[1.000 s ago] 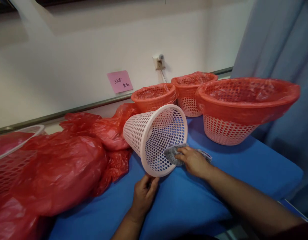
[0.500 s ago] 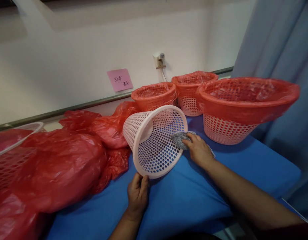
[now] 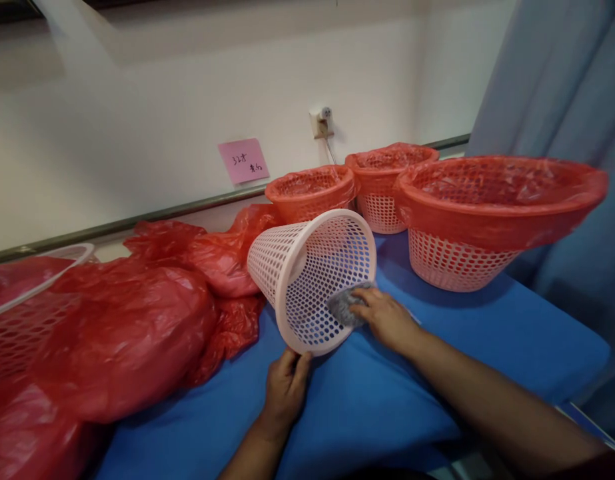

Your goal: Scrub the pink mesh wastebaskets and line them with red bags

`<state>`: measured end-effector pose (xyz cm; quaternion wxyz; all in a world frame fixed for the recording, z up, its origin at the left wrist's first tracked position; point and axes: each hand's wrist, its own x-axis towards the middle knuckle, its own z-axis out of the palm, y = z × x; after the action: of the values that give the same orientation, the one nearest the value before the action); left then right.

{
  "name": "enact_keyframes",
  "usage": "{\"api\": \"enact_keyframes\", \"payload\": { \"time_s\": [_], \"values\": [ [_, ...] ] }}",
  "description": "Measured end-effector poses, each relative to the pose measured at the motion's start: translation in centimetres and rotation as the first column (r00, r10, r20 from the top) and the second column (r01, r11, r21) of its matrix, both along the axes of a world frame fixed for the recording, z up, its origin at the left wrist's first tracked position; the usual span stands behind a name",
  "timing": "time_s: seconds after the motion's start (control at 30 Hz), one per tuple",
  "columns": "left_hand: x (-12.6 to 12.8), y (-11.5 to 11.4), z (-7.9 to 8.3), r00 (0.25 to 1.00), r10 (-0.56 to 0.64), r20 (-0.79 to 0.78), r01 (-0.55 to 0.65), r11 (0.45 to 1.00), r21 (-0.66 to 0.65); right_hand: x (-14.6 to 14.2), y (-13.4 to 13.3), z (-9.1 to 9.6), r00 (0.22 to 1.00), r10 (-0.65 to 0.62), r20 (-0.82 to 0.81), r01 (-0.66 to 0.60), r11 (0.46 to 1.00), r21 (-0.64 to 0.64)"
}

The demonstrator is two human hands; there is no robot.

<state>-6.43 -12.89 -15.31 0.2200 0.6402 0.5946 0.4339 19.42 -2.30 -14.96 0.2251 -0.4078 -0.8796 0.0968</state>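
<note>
A white perforated plastic basket (image 3: 274,257) lies tilted on its side on the blue-covered table (image 3: 347,413), its mouth turned toward me. My left hand (image 3: 287,383) pinches the lower rim between thumb and fingers. At the basket's right side, my right hand (image 3: 384,317) grips a grey cloth (image 3: 343,307) and presses it against the inside wall near the rim. The fingertips of that hand reach into the mouth. Part of the cloth is covered by my right fingers.
Behind stand a small lined basket (image 3: 310,188), another lined basket (image 3: 387,200) and a wide one (image 3: 462,260), all with red bags. Red plastic bags (image 3: 132,333) heap up at left beside a white basket rim (image 3: 42,283). A pink note (image 3: 244,162) and socket (image 3: 321,125) are on the wall.
My right hand has moved the cloth left and downward along the inside of the basket. My left hand has shifted slightly right with the lower rim, and the basket has turned a little.
</note>
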Motion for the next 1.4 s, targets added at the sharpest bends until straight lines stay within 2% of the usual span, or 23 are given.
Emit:
{"api": "enact_keyframes", "payload": {
  "time_s": [0.07, 0.1, 0.17, 0.27, 0.37, 0.47, 0.57, 0.63, 0.7, 0.83, 0.9, 1.03, 1.1, 1.2, 1.33, 1.4],
  "values": [
    [-0.4, -0.3, 0.1, 0.993, 0.103, 0.06, -0.108, 0.99, 0.09, 0.8, 1.0, -0.2, 0.972, -0.235, 0.017, 0.235, 0.971, 0.037],
    [-0.6, -0.3, 0.2, 0.988, 0.128, 0.087, -0.137, 0.985, 0.103, 1.1, 1.4, -0.2, 0.95, -0.313, 0.019, 0.312, 0.949, 0.047],
    [-0.6, -0.3, 0.2, 0.987, 0.121, 0.106, -0.131, 0.987, 0.091, 1.3, 1.5, -0.3, 0.94, -0.339, 0.028, 0.338, 0.94, 0.044],
    [-0.1, 0.1, 0.1, 0.999, -0.017, 0.032, 0.017, 1.0, 0.005, 0.6, 0.5, -0.3, 0.986, -0.154, 0.066, 0.154, 0.988, 0.003],
    [0.7, 0.6, -0.2, 0.986, -0.155, -0.057, 0.145, 0.978, -0.15, -0.5, -0.9, -0.1, 0.998, 0.042, 0.056, -0.04, 0.999, -0.032],
    [1.2, 0.9, -0.3, 0.976, -0.203, -0.073, 0.184, 0.959, -0.214, -1.0, -1.7, 0.3, 0.985, 0.175, -0.005, -0.175, 0.983, -0.063],
    [1.2, 0.8, -0.2, 0.979, -0.198, -0.045, 0.185, 0.962, -0.199, -1.0, -1.8, 0.5, 0.974, 0.227, -0.021, -0.228, 0.971, -0.074],
    [0.8, 0.7, 0.0, 0.986, -0.163, -0.018, 0.158, 0.974, -0.164, -0.7, -1.3, 0.4, 0.989, 0.149, 0.004, -0.148, 0.988, -0.042],
    [0.4, 0.4, 0.1, 0.997, -0.082, 0.009, 0.083, 0.992, -0.094, -0.2, -0.3, 0.2, 1.0, -0.006, 0.023, 0.006, 1.0, 0.001],
    [-0.3, -0.1, 0.3, 0.994, 0.08, 0.07, -0.082, 0.997, 0.013, 1.4, 1.7, -0.3, 0.95, -0.312, 0.002, 0.312, 0.949, 0.047],
    [-0.2, -0.1, 0.2, 0.99, 0.087, 0.111, -0.089, 0.996, 0.018, 1.6, 1.8, -0.5, 0.939, -0.343, -0.003, 0.343, 0.938, 0.048],
    [0.4, 0.4, 0.0, 0.998, -0.048, 0.044, 0.05, 0.998, -0.043, 0.7, 0.4, -0.7, 0.995, -0.097, 0.03, 0.097, 0.995, 0.006],
    [0.8, 0.7, -0.2, 0.99, -0.141, -0.028, 0.137, 0.982, -0.132, 0.1, -0.3, -0.4, 0.998, 0.044, 0.034, -0.043, 0.999, -0.026],
    [1.2, 0.9, -0.3, 0.974, -0.215, -0.067, 0.194, 0.953, -0.234, -0.2, -0.9, 0.3, 0.983, 0.186, 0.002, -0.185, 0.978, -0.094],
    [1.2, 0.9, -0.1, 0.979, -0.204, -0.02, 0.194, 0.955, -0.222, -0.1, -0.8, 0.5, 0.971, 0.239, -0.034, -0.241, 0.962, -0.127],
    [0.9, 0.6, 0.0, 0.99, -0.141, 0.025, 0.143, 0.975, -0.17, 0.2, -0.3, 0.3, 0.984, 0.179, -0.016, -0.18, 0.981, -0.076]
  ]
}}
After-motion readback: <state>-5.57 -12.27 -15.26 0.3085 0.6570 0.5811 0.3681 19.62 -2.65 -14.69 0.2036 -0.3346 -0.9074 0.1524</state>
